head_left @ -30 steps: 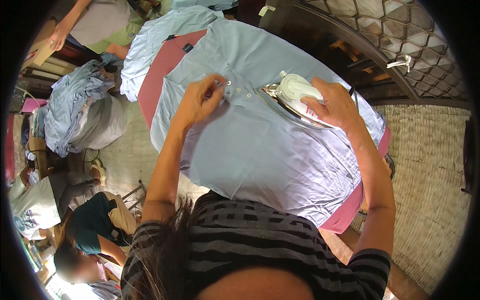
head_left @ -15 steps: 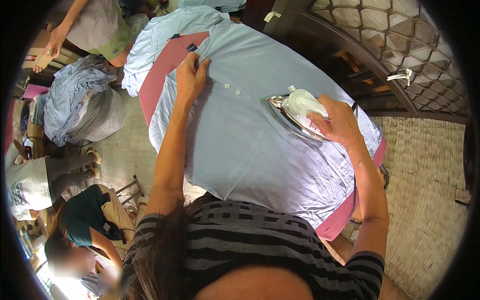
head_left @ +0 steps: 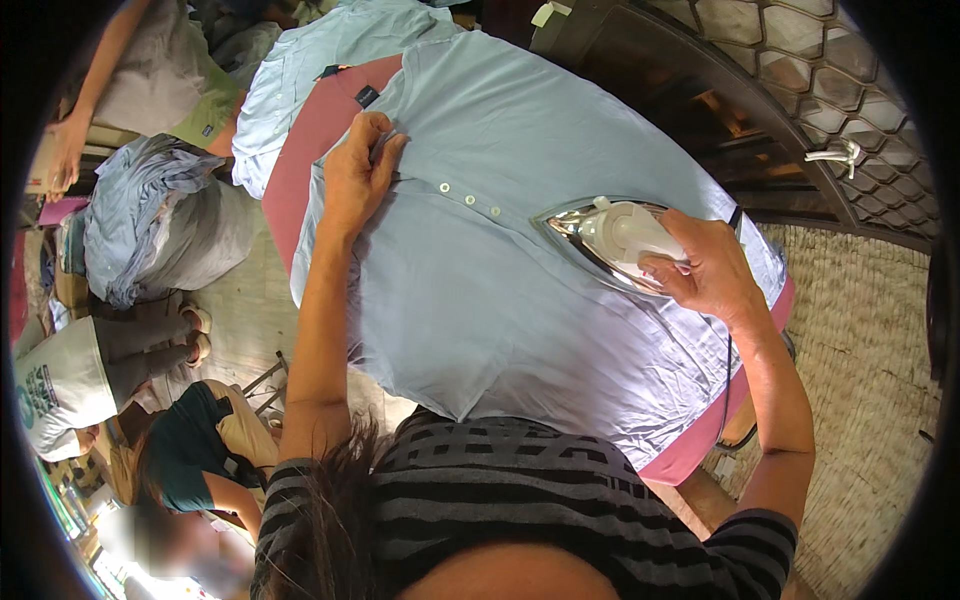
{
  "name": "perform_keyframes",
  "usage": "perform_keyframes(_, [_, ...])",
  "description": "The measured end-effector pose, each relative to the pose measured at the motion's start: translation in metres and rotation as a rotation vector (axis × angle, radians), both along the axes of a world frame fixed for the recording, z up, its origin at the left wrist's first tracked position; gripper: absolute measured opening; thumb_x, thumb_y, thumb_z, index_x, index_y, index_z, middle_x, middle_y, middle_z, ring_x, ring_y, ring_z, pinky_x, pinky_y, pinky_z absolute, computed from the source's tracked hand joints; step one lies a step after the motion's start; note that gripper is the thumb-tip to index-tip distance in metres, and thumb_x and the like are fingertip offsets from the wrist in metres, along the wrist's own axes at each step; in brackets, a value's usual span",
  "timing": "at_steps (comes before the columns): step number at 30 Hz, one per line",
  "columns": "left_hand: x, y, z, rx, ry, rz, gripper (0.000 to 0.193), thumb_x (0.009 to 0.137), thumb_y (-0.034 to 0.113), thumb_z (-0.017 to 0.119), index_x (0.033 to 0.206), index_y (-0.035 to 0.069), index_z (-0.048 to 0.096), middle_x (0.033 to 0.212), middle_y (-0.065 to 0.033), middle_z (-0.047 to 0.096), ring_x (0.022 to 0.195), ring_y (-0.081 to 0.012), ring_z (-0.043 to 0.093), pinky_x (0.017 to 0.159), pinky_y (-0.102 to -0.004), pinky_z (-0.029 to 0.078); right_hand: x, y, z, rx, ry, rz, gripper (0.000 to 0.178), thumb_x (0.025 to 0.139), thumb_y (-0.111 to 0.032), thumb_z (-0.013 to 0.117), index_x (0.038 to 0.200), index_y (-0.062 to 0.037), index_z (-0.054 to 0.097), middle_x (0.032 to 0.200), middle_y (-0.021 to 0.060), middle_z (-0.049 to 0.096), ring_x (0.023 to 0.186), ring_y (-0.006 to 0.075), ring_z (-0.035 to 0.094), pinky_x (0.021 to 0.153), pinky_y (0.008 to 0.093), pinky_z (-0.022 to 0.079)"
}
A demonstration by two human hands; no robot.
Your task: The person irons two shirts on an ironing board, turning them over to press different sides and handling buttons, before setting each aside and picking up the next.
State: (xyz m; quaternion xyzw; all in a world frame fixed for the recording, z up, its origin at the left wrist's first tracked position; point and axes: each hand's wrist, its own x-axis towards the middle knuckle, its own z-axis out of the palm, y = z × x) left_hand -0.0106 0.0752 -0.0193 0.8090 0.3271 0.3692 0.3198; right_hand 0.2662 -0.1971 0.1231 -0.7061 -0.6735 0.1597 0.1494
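A light blue buttoned shirt [head_left: 430, 290] lies spread over an ironing board [head_left: 283, 215] with a dusty red cover. My right hand [head_left: 705, 265] is wrapped round the handle of a white iron [head_left: 622, 235]. Its shiny metal soleplate rests on the shirt, with the tip toward the row of small white buttons [head_left: 470, 200]. Near the collar, my left hand [head_left: 357, 175] pinches the shirt's cloth between thumb and fingers, just below a dark neck label [head_left: 367, 96]. Creases show in the cloth at the board's near right end.
Another light blue shirt [head_left: 285, 85] hangs at the board's far left. A heap of blue clothes [head_left: 150, 205] stands on the floor at left. Several people are nearby, one bent over in a dark green top [head_left: 180, 450]. A dark metal gate [head_left: 700, 110] borders the far right.
The iron has slid a little to the right and nearer to me, its tip turning slightly. My left hand keeps its pinch near the collar. The whole view has shifted somewhat.
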Motion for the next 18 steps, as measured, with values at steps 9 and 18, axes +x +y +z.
perform_keyframes(9, [0.0, 0.004, -0.012, -0.236, -0.276, -0.068, 0.01, 0.095, 0.005, 0.067, 0.101, 0.007, 0.059, 0.068, 0.0088, 0.045, 0.062, -0.0024, 0.037, 0.057, -0.0208, 0.033, -0.032, 0.048, -0.011, 0.079, -0.095, -0.029, 0.034, 0.085, -0.037, 0.074, 0.089, -0.0068, 0.06, 0.07, 0.0142, 0.066, 0.069, 0.0378, 0.066, 0.062, 0.0467, 0.052])
perform_keyframes(18, [0.001, 0.001, -0.01, -0.089, -0.062, -0.009, 0.013, 0.094, 0.007, 0.068, 0.106, 0.007, 0.062, 0.065, 0.0051, 0.044, 0.061, -0.0034, 0.037, 0.054, -0.022, 0.03, -0.027, 0.072, -0.023, 0.142, -0.094, 0.027, 0.037, 0.09, -0.043, 0.067, 0.09, -0.0061, 0.062, 0.068, 0.018, 0.064, 0.067, 0.0401, 0.064, 0.063, 0.0478, 0.051])
